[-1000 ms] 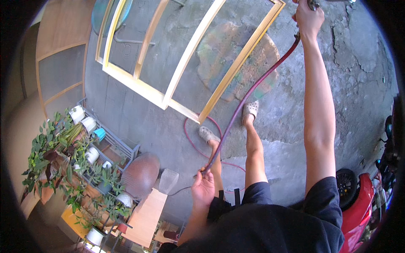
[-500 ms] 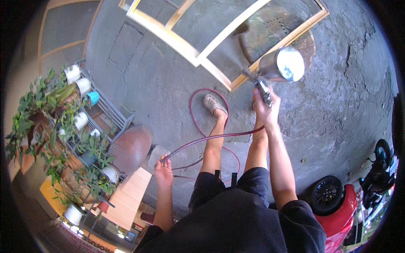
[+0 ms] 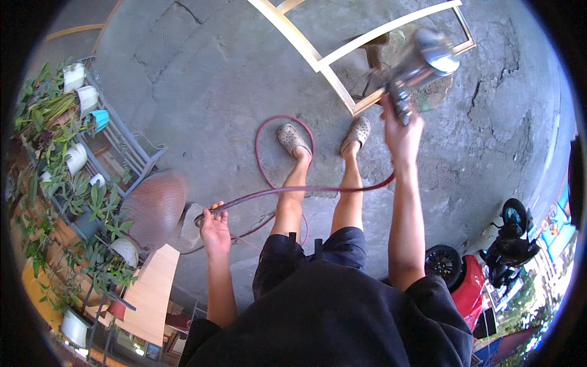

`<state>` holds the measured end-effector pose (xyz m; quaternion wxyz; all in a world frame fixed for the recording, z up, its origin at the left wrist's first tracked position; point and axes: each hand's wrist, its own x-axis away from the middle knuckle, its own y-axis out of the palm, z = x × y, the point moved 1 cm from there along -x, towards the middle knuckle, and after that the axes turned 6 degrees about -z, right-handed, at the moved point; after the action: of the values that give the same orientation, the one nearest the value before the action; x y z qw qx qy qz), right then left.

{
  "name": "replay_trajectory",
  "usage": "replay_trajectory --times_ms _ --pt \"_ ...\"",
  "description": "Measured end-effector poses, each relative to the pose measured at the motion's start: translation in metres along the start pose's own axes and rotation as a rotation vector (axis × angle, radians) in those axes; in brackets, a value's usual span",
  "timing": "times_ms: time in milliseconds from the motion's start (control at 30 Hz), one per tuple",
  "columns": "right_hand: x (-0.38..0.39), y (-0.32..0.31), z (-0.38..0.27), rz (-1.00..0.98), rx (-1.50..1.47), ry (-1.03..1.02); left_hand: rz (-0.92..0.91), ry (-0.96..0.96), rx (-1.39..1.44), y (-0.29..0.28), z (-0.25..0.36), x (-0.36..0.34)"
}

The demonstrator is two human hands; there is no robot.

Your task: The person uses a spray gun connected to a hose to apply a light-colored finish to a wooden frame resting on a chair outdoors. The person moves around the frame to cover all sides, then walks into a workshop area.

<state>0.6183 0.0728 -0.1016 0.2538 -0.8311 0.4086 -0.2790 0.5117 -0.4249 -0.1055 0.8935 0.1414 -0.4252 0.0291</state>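
A paint spray gun (image 3: pixel 398 96) with a shiny metal cup is gripped in my right hand (image 3: pixel 404 137), its fingers wrapped round the handle. It hangs over the near right corner of a pale wooden frame (image 3: pixel 333 78); motion blurs the cup and nozzle. A dark red hose (image 3: pixel 293 191) runs from near my right wrist across my legs to my left hand (image 3: pixel 215 231). That hand, palm up, has its fingers curled round the hose. Behind the gun, a round, weathered surface (image 3: pixel 431 95) shows partly through the frame.
On the left stand potted plants (image 3: pixel 76 159) on a grey slatted rack (image 3: pixel 125 137), a brown rounded object (image 3: pixel 156 205) and a light wooden board (image 3: pixel 150 293). A red vehicle (image 3: pixel 469 284) with a black wheel and a motorbike (image 3: pixel 510 241) are at right. Hose loops lie by my clogs (image 3: pixel 295 137).
My right hand has moved the spray gun up and to the right, and the pale mist at its nozzle no longer shows. The view has shifted; my left hand keeps its hold on the hose.
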Motion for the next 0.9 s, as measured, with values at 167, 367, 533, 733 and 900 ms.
replay_trajectory --times_ms 167,367,533,733,900 --pt "-0.045 -0.036 -0.006 0.403 0.031 -0.003 -0.057 -0.092 0.081 0.018 -0.020 -0.001" --pt "-0.016 -0.024 0.003 0.329 0.014 -0.033 -0.039 -0.098 0.088 0.008 -0.007 -0.019" --pt "0.064 0.016 -0.013 -0.134 -0.092 0.105 0.024 -0.048 0.000 -0.004 0.027 -0.035" --pt "0.072 0.016 -0.043 -0.341 -0.189 0.011 0.106 -0.031 -0.112 0.004 0.040 -0.037" --pt "-0.009 -0.029 0.002 -0.157 -0.028 0.182 0.045 -0.127 -0.096 0.055 0.006 -0.026"
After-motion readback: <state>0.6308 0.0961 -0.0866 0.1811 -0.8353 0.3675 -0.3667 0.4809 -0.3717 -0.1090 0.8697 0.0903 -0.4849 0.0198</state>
